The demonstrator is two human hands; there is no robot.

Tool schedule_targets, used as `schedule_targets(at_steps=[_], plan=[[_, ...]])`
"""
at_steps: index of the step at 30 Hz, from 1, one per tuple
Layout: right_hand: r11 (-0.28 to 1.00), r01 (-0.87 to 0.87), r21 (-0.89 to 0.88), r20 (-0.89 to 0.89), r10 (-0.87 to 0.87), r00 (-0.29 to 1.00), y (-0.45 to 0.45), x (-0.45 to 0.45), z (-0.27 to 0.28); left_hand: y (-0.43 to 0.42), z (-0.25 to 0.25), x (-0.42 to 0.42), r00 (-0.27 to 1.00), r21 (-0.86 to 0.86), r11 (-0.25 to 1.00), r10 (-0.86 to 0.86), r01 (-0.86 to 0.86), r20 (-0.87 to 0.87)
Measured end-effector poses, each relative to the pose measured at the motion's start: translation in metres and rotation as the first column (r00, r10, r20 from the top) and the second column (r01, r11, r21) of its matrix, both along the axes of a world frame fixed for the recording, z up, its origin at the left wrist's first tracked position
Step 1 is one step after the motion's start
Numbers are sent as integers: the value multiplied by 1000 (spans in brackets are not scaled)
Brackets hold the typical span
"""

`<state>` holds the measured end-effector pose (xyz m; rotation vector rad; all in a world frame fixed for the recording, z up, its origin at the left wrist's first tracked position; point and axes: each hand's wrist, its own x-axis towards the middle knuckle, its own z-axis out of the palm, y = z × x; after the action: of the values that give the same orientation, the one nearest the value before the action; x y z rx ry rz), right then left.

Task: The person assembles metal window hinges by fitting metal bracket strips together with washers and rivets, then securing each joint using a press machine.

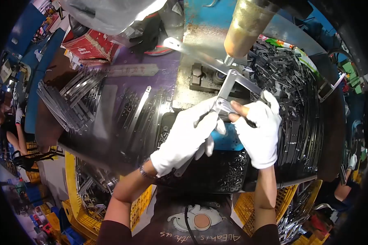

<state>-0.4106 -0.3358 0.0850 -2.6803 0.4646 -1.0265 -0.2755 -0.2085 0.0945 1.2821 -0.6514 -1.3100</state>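
Observation:
My left hand, in a white glove, is closed around the lower end of a jointed metal linkage. The linkage is made of flat silver bars joined by pivots, and one long bar points up and left. My right hand wears a white glove with bare thumb and fingertip showing. Its fingers pinch the linkage's lower joint, near a short bar that angles to the right. Just above, the cylindrical head of a press points down, over a dark metal fixture on the worktable.
Flat metal strips lie in rows left of my hands, with a stack of bars farther left. Dark metal parts are piled on the right. Small parts lie near the front edge. Yellow crates stand below. Other people work at both sides.

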Motion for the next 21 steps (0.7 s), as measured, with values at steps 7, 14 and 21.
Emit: schedule_targets(at_steps=[7,14,21], plan=[[987,35,156,-94,-20,995,-9,3,5,-7,3,5,996,-30,999,20,-23,-91],[924,139,355,-54,-129,990,-32,28,11,-42,-2,26,997,-181,982,43,-54,-63],[962,137,236,-54,-128,990,-34,29,13,-43,-3,33,995,-163,986,9,-25,-96]])
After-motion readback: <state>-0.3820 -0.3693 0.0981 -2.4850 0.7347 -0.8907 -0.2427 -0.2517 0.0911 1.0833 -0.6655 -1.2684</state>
